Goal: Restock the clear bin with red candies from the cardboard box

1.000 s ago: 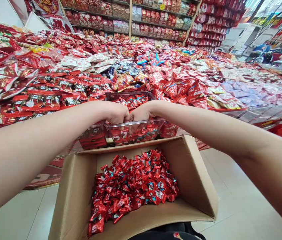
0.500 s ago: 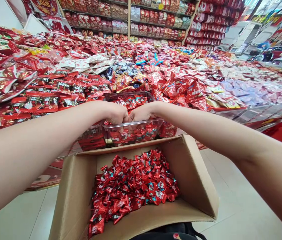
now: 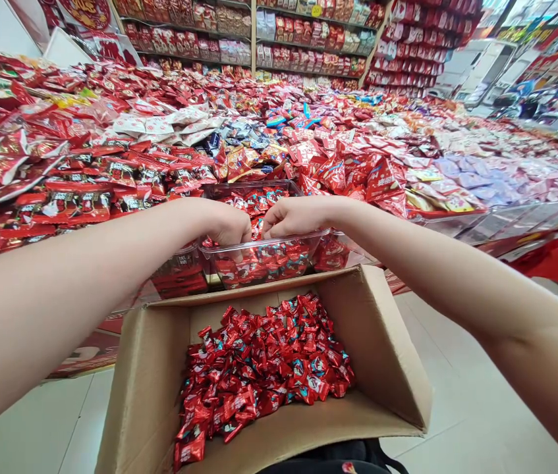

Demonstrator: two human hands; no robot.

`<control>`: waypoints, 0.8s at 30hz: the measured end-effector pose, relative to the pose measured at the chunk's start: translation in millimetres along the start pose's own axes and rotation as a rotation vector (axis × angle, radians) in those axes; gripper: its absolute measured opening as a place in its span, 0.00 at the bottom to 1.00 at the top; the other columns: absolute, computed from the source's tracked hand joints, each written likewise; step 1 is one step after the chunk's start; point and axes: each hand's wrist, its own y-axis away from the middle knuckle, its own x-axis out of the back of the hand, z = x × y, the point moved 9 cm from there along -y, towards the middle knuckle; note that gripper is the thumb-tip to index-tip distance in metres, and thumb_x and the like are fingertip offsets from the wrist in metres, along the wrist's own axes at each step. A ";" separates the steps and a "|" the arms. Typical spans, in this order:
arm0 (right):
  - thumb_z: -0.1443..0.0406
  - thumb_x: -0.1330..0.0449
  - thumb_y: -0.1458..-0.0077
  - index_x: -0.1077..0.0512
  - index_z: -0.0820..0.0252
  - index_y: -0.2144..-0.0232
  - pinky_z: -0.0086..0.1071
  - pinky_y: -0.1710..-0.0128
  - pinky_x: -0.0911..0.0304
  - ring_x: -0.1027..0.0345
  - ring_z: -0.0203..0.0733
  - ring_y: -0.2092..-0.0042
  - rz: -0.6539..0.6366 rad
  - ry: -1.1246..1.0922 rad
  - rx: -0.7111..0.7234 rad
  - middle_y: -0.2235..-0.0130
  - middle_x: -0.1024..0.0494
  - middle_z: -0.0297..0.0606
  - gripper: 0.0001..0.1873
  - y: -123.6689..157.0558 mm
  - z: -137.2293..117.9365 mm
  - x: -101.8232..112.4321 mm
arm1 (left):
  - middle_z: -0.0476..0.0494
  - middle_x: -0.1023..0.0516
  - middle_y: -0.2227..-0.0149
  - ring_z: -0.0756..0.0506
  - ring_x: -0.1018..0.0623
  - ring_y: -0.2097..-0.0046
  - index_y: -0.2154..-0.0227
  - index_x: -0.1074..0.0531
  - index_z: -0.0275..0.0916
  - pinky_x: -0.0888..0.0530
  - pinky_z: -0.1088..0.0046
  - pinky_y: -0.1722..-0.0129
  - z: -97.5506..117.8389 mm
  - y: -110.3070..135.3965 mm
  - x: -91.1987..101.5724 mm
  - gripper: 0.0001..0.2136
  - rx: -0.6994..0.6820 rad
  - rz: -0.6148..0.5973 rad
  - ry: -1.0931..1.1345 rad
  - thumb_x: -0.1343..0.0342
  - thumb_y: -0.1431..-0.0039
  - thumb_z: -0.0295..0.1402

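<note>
My left hand (image 3: 232, 227) reaches down into a clear plastic bin (image 3: 315, 249) of red-wrapped candies (image 3: 259, 201), its fingers curled with the tips low behind the front wall. Beside it, my right hand (image 3: 298, 216) is also in the bin, fingers bent down against the candies. A small gap with red wrappers showing separates the two hands. Whatever either hand holds is hidden. Below the bin, an open cardboard box (image 3: 392, 355) contains a heap of small red candies (image 3: 263, 368) with bits of blue and white on the wrappers.
Packaged sweets (image 3: 150, 174) fill the wide display around the bin. Larger red triangular packets (image 3: 352, 174) lie right of it. Stocked shelves (image 3: 308, 39) stand at the back. Pale floor tiles (image 3: 446, 355) show beside the box. Vehicles (image 3: 481, 69) appear at the far right.
My right hand has shifted right and slightly up, away from my left hand, opening a gap between them. My left hand stays nearly in place. The box looks unchanged.
</note>
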 end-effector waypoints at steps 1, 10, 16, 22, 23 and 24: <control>0.68 0.45 0.55 0.28 0.65 0.71 0.25 0.75 0.45 0.42 0.29 0.76 0.079 0.038 0.036 0.77 0.30 0.32 0.08 5.6 -3.4 7.1 | 0.52 0.29 0.87 0.50 0.36 0.81 0.79 0.21 0.42 0.39 0.73 0.78 -0.1 -0.3 -0.1 0.06 0.000 0.010 0.003 0.41 0.65 0.33; 0.66 0.47 0.51 0.29 0.63 0.70 0.26 0.74 0.46 0.42 0.29 0.75 0.359 -0.073 0.206 0.77 0.31 0.30 0.09 91.1 -35.4 1.9 | 0.56 0.33 0.89 0.50 0.33 0.83 0.80 0.23 0.41 0.38 0.74 0.78 -7.1 -2.2 7.2 0.04 0.051 0.115 -0.026 0.40 0.65 0.30; 0.69 0.46 0.54 0.28 0.62 0.71 0.25 0.74 0.44 0.37 0.31 0.74 -0.132 -0.146 0.178 0.74 0.27 0.32 0.07 51.0 -17.8 -138.8 | 0.55 0.27 0.81 0.49 0.27 0.77 0.74 0.24 0.42 0.34 0.74 0.75 7.6 33.9 46.5 0.07 -0.089 0.576 -0.066 0.43 0.60 0.34; 0.64 0.46 0.49 0.31 0.62 0.64 0.30 0.68 0.38 0.34 0.37 0.66 -0.093 0.049 -0.105 0.62 0.28 0.38 0.11 -40.5 -7.3 -233.7 | 0.53 0.25 0.78 0.51 0.27 0.78 0.69 0.27 0.43 0.31 0.77 0.79 24.5 139.9 32.3 0.06 -0.156 1.050 0.421 0.46 0.50 0.33; 0.63 0.47 0.48 0.33 0.62 0.61 0.32 0.66 0.38 0.35 0.37 0.64 -0.090 0.066 -0.120 0.60 0.30 0.39 0.12 -48.3 -8.5 -240.9 | 0.53 0.23 0.73 0.50 0.25 0.74 0.68 0.26 0.45 0.29 0.76 0.74 20.8 152.7 16.8 0.06 -0.130 1.067 0.470 0.45 0.51 0.32; 0.62 0.49 0.47 0.35 0.63 0.59 0.35 0.64 0.37 0.35 0.38 0.62 -0.089 0.079 -0.128 0.59 0.31 0.39 0.14 -53.5 -8.9 -246.2 | 0.54 0.23 0.70 0.50 0.25 0.72 0.68 0.26 0.48 0.28 0.76 0.70 13.3 165.3 -0.7 0.07 -0.080 1.094 0.511 0.45 0.52 0.32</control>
